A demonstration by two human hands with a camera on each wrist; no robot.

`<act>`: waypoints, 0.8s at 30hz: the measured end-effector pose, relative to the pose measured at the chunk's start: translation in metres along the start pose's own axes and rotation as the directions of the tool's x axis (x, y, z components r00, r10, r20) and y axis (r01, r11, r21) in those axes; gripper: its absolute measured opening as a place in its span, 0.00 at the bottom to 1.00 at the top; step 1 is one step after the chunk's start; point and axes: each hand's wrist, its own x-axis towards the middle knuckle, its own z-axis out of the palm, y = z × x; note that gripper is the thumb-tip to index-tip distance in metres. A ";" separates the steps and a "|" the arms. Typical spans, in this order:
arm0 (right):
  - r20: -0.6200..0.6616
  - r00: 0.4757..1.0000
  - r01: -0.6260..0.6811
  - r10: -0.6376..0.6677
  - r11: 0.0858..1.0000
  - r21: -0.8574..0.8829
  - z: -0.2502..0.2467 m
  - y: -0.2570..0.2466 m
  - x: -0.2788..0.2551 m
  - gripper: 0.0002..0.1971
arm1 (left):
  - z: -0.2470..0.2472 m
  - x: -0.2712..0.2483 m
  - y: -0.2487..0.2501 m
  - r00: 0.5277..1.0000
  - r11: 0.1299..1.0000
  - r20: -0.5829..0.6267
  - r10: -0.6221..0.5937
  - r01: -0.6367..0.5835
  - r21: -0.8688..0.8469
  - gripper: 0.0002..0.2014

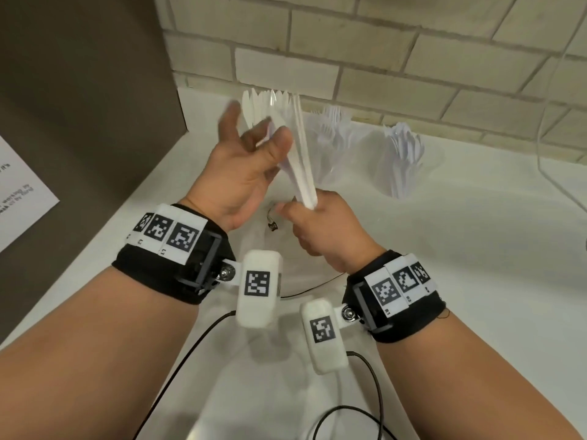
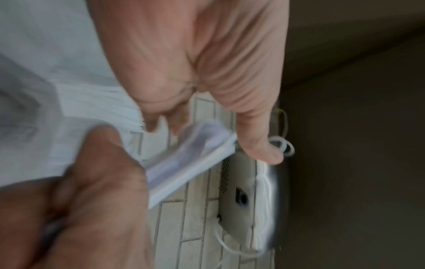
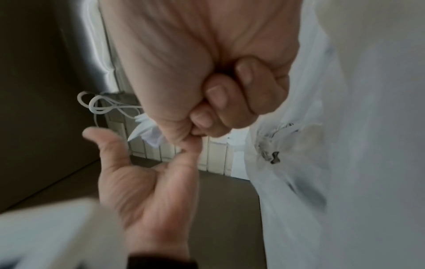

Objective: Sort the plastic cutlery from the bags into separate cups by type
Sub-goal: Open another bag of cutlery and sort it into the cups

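Observation:
My right hand (image 1: 317, 217) is a fist around the handle ends of a bundle of white plastic knives (image 1: 300, 160), which fans upward; the fist (image 3: 220, 102) is also in the right wrist view. Fingers spread, my left hand (image 1: 244, 154) rests its thumb against the bundle (image 2: 190, 156) and is blurred. Behind stand a clear cup of forks (image 1: 330, 138) and a clear cup of other white cutlery (image 1: 403, 160). More white blades (image 1: 254, 103) show behind the left hand; I cannot tell whether a cup holds them. A translucent bag (image 3: 345, 145) lies under the hands.
A dark panel (image 1: 79, 90) rises at the left with a printed sheet (image 1: 19, 201) on it. A brick wall (image 1: 413, 42) closes the back. Black cables (image 1: 365, 408) run over the white counter (image 1: 476, 281) near me. A small dark tie (image 1: 273, 225) sits on the bag.

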 end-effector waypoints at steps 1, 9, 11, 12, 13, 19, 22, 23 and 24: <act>-0.019 1.000 -0.011 0.011 0.999 0.031 -0.001 0.000 0.002 0.16 | -0.005 -0.001 -0.002 0.994 0.993 0.041 -0.099 0.096 0.072 0.58; 0.028 0.999 -0.028 0.030 0.999 -0.044 0.010 0.000 0.005 0.13 | 0.002 -0.012 -0.016 0.949 0.879 0.083 -0.304 0.246 0.408 0.13; 0.083 0.996 -0.006 0.015 0.994 -0.106 0.006 -0.001 0.004 0.06 | 0.000 -0.013 -0.015 0.949 0.895 0.094 -0.302 0.249 0.369 0.13; 0.125 0.992 0.002 0.018 0.988 -0.158 0.002 -0.002 0.003 0.07 | -0.002 -0.013 -0.014 0.954 0.915 0.088 -0.286 0.244 0.321 0.12; 0.148 0.989 0.005 0.026 0.979 -0.202 -0.005 -0.003 0.004 0.12 | -0.006 -0.013 -0.012 0.964 0.938 0.066 -0.257 0.232 0.257 0.12; -0.155 0.977 0.131 -0.147 0.985 -0.112 -0.028 -0.026 0.011 0.16 | -0.015 -0.016 -0.015 0.962 0.952 0.050 -0.268 0.257 0.165 0.08; -0.190 0.962 0.180 -0.196 0.979 -0.098 -0.020 -0.034 0.016 0.12 | -0.010 -0.021 -0.023 0.938 0.928 0.117 -0.325 0.293 0.229 0.07; -0.189 0.961 0.186 -0.204 0.977 -0.109 -0.017 -0.036 0.017 0.12 | -0.009 -0.021 -0.025 0.933 0.924 0.132 -0.335 0.297 0.242 0.07; -0.190 0.958 0.191 -0.212 0.974 -0.122 -0.014 -0.036 0.019 0.12 | -0.009 -0.021 -0.026 0.928 0.919 0.143 -0.343 0.301 0.254 0.08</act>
